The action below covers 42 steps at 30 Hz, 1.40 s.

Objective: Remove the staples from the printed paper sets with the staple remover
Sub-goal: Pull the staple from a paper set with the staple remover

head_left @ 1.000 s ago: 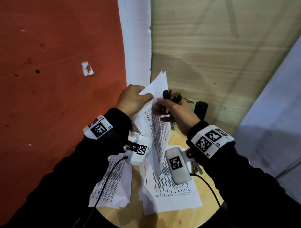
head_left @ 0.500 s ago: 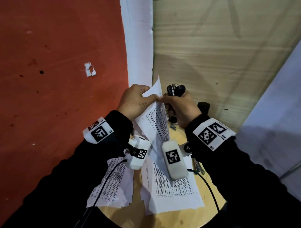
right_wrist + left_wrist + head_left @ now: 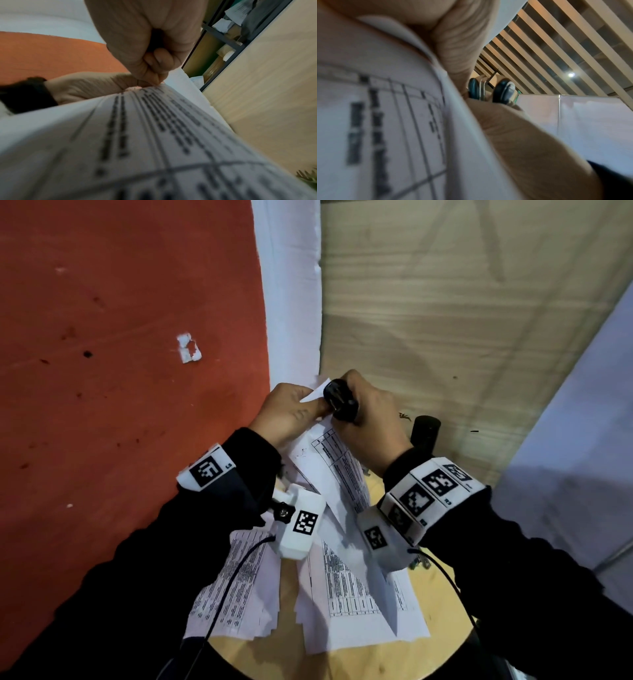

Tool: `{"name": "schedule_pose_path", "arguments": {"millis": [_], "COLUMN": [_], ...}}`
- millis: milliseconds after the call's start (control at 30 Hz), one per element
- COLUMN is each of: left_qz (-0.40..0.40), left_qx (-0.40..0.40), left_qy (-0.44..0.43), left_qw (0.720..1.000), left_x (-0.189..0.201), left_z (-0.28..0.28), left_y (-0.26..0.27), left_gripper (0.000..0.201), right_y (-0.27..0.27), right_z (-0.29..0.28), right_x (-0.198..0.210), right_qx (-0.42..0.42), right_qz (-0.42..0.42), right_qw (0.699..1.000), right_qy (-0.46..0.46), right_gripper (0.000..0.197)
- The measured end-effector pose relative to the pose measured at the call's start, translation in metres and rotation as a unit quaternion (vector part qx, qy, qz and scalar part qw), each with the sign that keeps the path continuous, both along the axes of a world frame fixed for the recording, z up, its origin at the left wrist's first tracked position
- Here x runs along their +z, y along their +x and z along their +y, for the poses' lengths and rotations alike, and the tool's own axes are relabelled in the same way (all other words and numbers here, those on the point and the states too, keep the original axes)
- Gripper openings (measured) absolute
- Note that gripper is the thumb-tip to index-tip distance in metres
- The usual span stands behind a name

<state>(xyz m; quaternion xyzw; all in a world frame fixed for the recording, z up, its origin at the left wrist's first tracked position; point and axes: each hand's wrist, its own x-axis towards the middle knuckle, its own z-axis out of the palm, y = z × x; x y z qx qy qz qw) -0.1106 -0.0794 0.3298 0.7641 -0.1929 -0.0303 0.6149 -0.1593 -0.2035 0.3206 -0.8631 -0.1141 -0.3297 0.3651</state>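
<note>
My left hand (image 3: 291, 412) pinches the top corner of a printed paper set (image 3: 329, 467), which is lifted off the table and hangs down from it. My right hand (image 3: 370, 422) grips the black staple remover (image 3: 340, 402) and presses it against that same corner. In the left wrist view the remover (image 3: 488, 92) shows past the paper (image 3: 393, 128), with its two black grips close together. In the right wrist view my curled right fingers (image 3: 154, 60) meet the paper (image 3: 154, 135) at its corner. The staple itself is hidden.
Two more printed paper stacks (image 3: 236, 587) (image 3: 356, 604) lie on the small round wooden table (image 3: 342, 662). A black cylinder (image 3: 424, 433) stands at the table's far right. Red floor lies to the left, with a white scrap (image 3: 188, 347) on it.
My right hand has turned the staple remover down onto the paper's top corner. The held paper set has lowered and both hands have closed in on the corner.
</note>
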Motion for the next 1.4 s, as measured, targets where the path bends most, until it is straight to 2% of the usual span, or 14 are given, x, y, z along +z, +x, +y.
{"name": "schedule_pose_path", "arguments": {"millis": [67, 133, 233, 333, 467, 633, 700, 833, 1000, 1067, 1200, 1267, 1333, 1400], "left_qz": [0.012, 0.029, 0.029, 0.001, -0.043, -0.110, -0.119, -0.098, -0.057, -0.058, -0.043, -0.008, 0.014, 0.026], "left_qx": [-0.024, -0.036, -0.058, -0.088, -0.109, -0.071, -0.042, -0.092, -0.110, -0.083, -0.041, -0.038, -0.049, -0.072], "left_qy": [0.008, 0.010, 0.010, 0.022, 0.070, 0.142, 0.153, 0.146, 0.109, 0.092, 0.079, 0.040, 0.018, 0.005], "left_qw": [1.000, 0.999, 0.998, 0.996, 0.991, 0.981, 0.980, 0.980, 0.986, 0.991, 0.995, 0.998, 0.999, 0.997], "left_x": [0.002, 0.004, 0.005, 0.010, 0.013, 0.014, 0.015, 0.016, 0.016, 0.013, 0.008, 0.005, 0.002, 0.002], "left_z": [0.002, 0.004, 0.007, 0.007, 0.010, 0.009, 0.007, 0.008, 0.004, 0.001, -0.005, -0.008, -0.009, -0.007], "left_y": [-0.003, -0.004, -0.002, -0.004, 0.000, -0.002, 0.000, 0.008, 0.004, 0.005, 0.006, 0.008, 0.008, 0.008], "left_gripper": [0.043, 0.013, 0.024, 0.030, 0.061, 0.033, 0.026, 0.070, 0.022, 0.023, 0.026, 0.028, 0.029, 0.033], "right_y": [0.005, 0.009, 0.009, 0.008, 0.007, 0.008, 0.007, 0.002, -0.008, -0.007, -0.001, -0.005, -0.009, -0.007], "right_z": [-0.003, -0.008, -0.015, -0.017, -0.018, -0.025, -0.028, -0.031, -0.030, -0.026, -0.015, -0.011, -0.006, -0.007], "right_x": [0.002, 0.007, 0.011, 0.011, 0.009, 0.017, 0.022, 0.026, 0.026, 0.024, 0.012, 0.008, 0.004, -0.001], "right_qx": [0.027, 0.069, 0.119, 0.115, 0.106, 0.131, 0.140, 0.141, 0.144, 0.120, 0.005, -0.027, -0.040, -0.048], "right_qz": [0.060, 0.135, 0.218, 0.225, 0.226, 0.278, 0.287, 0.272, 0.215, 0.172, 0.040, -0.013, -0.070, -0.094], "right_qw": [0.994, 0.962, 0.903, 0.896, 0.901, 0.890, 0.893, 0.919, 0.943, 0.957, 0.999, 0.994, 0.979, 0.971], "right_qy": [0.084, 0.228, 0.350, 0.364, 0.355, 0.337, 0.318, 0.247, 0.209, 0.203, -0.002, -0.102, -0.189, -0.214], "right_gripper": [0.023, 0.032, 0.030, 0.031, 0.032, 0.035, 0.036, 0.034, 0.025, 0.024, 0.021, 0.012, 0.018, 0.021]}}
